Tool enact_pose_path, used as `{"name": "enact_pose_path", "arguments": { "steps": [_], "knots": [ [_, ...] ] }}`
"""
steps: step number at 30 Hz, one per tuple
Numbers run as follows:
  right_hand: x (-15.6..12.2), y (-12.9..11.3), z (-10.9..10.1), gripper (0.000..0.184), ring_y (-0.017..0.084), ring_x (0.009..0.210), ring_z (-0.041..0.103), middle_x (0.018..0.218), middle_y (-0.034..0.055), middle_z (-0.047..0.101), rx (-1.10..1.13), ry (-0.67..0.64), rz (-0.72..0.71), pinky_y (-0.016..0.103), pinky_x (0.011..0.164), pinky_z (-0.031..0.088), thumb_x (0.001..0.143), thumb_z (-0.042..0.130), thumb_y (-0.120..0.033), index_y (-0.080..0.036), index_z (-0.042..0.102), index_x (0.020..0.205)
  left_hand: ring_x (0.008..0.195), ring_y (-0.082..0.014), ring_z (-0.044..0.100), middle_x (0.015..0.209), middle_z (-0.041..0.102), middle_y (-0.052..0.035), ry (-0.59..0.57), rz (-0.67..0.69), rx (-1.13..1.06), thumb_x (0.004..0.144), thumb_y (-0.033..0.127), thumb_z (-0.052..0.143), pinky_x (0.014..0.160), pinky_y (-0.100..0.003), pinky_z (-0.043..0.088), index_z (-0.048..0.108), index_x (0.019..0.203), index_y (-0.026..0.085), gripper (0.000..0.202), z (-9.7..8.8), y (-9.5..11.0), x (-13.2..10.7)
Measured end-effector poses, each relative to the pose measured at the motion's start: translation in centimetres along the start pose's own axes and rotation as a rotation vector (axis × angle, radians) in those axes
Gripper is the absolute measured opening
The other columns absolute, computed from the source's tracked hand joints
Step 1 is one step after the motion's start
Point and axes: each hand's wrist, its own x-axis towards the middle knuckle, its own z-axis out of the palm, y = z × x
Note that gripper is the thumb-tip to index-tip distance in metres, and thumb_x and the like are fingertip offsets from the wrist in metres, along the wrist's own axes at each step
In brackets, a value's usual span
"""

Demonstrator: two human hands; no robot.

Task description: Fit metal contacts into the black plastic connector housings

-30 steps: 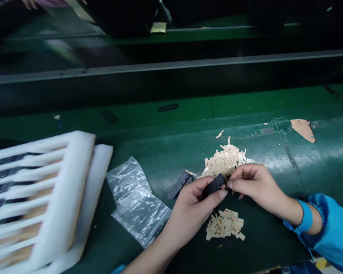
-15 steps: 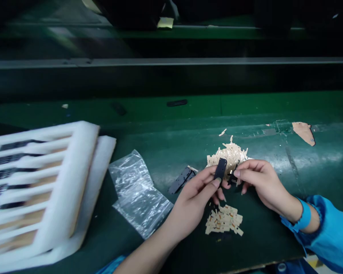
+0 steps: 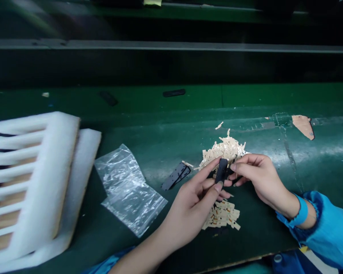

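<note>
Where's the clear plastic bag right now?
Head view, left of centre: the clear plastic bag lies flat on the green table, between the white foam tray and the left hand.

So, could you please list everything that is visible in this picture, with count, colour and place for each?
small flat piece: one, black, held upright between both hands
flat strips: about two, black, lying left of the hands
peeled slips pile: one heap, beige, behind the hands
label pile: one small heap, beige with marks, under the left hand
plastic bag: one, clear, centre left
foam racks: two stacked, white, far left
table: one, green
paper scrap: one, tan, far right
left hand: pinches the piece
right hand: touches its upper edge, blue sleeve
</note>
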Motion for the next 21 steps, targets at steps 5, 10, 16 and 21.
{"name": "enact_pose_path", "arguments": {
  "steps": [5, 10, 16, 21],
  "knots": [
    [-0.07, -0.26, 0.08, 0.015, 0.017, 0.059, 0.073, 0.063, 0.0039, 0.076, -0.001, 0.009, 0.018, 0.025, 0.051, 0.056, 0.070, 0.084, -0.031, -0.019, 0.076, 0.067, 0.083, -0.0220, 0.080, 0.098, 0.084, -0.0080, 0.014, 0.004, 0.034, 0.099, 0.033, 0.061, 0.081, -0.035, 0.065, 0.038, 0.164, 0.016, 0.070, 0.11, 0.00, -0.34],
    [0.03, -0.20, 0.06, 0.017, 0.016, 0.058, 0.073, 0.061, 0.0032, 0.075, 0.007, 0.015, 0.029, 0.024, 0.050, 0.055, 0.067, 0.086, -0.031, -0.019, 0.075, 0.066, 0.084, -0.0224, 0.080, 0.100, 0.084, -0.0087, 0.019, 0.007, 0.057, 0.100, 0.033, 0.059, 0.080, -0.035, 0.065, 0.037, 0.164, 0.017, 0.071, 0.16, -0.06, -0.40],
    [-0.02, -0.21, 0.15, 0.017, 0.016, 0.056, 0.073, 0.060, 0.0033, 0.075, 0.005, 0.022, 0.035, 0.024, 0.050, 0.055, 0.067, 0.085, -0.031, -0.018, 0.074, 0.066, 0.085, -0.0228, 0.080, 0.102, 0.084, -0.0101, 0.015, -0.014, 0.078, 0.100, 0.035, 0.058, 0.083, -0.037, 0.064, 0.034, 0.165, 0.014, 0.073, 0.16, -0.18, -0.56],
    [-0.04, -0.17, 0.18, 0.016, 0.016, 0.056, 0.072, 0.059, 0.0030, 0.074, 0.002, 0.024, 0.028, 0.024, 0.051, 0.055, 0.067, 0.084, -0.029, -0.018, 0.073, 0.065, 0.086, -0.0221, 0.080, 0.101, 0.084, -0.0089, 0.007, -0.006, 0.079, 0.100, 0.033, 0.058, 0.085, -0.036, 0.064, 0.037, 0.164, 0.015, 0.070, 0.15, 0.00, -0.59]
  ]
}}
